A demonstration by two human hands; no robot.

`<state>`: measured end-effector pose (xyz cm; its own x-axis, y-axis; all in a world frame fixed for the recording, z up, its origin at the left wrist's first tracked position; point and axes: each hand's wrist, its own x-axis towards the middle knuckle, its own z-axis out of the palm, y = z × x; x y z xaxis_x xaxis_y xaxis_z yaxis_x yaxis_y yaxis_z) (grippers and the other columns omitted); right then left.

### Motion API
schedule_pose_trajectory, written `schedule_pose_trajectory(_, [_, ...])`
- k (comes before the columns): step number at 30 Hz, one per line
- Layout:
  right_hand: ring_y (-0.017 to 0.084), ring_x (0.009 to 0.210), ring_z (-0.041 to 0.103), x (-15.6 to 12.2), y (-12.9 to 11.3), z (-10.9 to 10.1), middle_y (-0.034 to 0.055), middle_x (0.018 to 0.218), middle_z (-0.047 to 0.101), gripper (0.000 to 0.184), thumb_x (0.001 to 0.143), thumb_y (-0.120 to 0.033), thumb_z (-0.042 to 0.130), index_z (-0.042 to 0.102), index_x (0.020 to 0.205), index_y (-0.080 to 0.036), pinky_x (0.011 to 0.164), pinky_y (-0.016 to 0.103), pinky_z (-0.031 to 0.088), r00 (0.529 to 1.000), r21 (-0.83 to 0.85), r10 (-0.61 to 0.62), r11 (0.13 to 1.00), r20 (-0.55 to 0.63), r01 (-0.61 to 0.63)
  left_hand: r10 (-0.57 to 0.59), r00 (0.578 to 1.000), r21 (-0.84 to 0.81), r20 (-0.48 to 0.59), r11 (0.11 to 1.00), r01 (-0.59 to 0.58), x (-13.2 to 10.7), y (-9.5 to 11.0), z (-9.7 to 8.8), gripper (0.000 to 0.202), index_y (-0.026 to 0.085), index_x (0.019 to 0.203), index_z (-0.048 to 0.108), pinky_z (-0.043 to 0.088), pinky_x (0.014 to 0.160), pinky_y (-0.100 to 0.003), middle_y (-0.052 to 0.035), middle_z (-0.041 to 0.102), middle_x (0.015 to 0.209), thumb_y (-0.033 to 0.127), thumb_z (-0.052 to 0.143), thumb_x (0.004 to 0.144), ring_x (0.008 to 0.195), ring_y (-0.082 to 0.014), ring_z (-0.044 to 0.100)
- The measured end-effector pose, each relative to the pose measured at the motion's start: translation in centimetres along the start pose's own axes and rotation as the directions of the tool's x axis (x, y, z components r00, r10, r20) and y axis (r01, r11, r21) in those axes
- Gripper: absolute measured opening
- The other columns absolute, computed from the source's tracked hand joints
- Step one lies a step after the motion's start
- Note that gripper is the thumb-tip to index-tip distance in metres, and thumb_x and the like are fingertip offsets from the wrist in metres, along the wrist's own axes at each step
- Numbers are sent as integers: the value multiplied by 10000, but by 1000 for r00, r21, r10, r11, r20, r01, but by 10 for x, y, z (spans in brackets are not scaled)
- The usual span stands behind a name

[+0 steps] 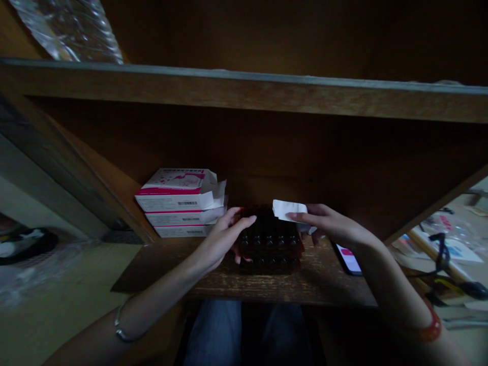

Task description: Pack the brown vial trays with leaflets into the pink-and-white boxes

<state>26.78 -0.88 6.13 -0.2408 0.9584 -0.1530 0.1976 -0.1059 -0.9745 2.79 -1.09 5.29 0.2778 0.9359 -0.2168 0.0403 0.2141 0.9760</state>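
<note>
My left hand [229, 235] grips the left side of a dark blister pack [270, 243], whose rows of round bumps face up and whose edge looks reddish. My right hand [328, 223] pinches a white paper slip [290, 210] between thumb and fingers, just above the pack's far right corner. Beside my left hand stands a stack of white and pink medicine boxes [179, 203], the top one with its flap torn open. A phone [348, 259] with a lit screen lies under my right wrist on the wooden desk [320, 284].
A wooden shelf board [244, 91] crosses overhead, with a wooden back panel behind the desk. A crinkled plastic sheet [64, 30] sits above the board. Papers and a black cable [442, 254] lie low at the right. My jeans [244, 335] show below the desk edge.
</note>
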Motion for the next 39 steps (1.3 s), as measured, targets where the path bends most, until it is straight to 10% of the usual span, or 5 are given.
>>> schedule_pose_trajectory(10, [96,506,592,-2,0,-18,42,670,679,266,775,-380,767,713,791,-120,427,171,481,995,-66,-91,994,-36,89,0,1000,41,0,999,0,0,1,-2,375,234,1166,497,371,260,-155,37,634,686,399,629,856,371,-110,591])
schedule_pose_trajectory(18, [130,523,632,-11,-2,-42,52,723,736,272,669,-335,849,764,868,-171,426,208,491,924,99,-101,984,-369,147,3,1000,42,14,999,-4,-2,-2,0,365,242,1172,508,391,273,-167,28,639,794,388,627,859,394,-96,596])
schedule_pose_trajectory(29, [178,654,650,20,34,-68,51,828,763,211,730,-314,767,787,884,-172,541,249,496,957,-502,-246,854,-157,137,75,996,204,-48,977,-64,1,-8,-3,408,226,1189,538,353,298,-169,9,623,846,458,606,860,451,-80,541])
schedule_pose_trajectory(34, [142,550,604,34,48,-68,25,678,725,176,674,-262,773,777,811,-152,472,224,463,983,-552,-162,829,-86,88,203,978,272,-44,945,-184,4,-9,-5,350,193,1138,577,547,736,-236,-20,671,1051,421,566,874,917,-158,650])
schedule_pose_trajectory(39, [152,527,595,36,57,-69,23,596,673,125,649,-243,775,735,717,-147,446,236,457,986,-596,-121,803,-115,29,240,971,348,-17,911,-220,4,-10,-5,383,194,1150,566,466,993,-323,-36,678,1118,456,511,876,1100,-202,612])
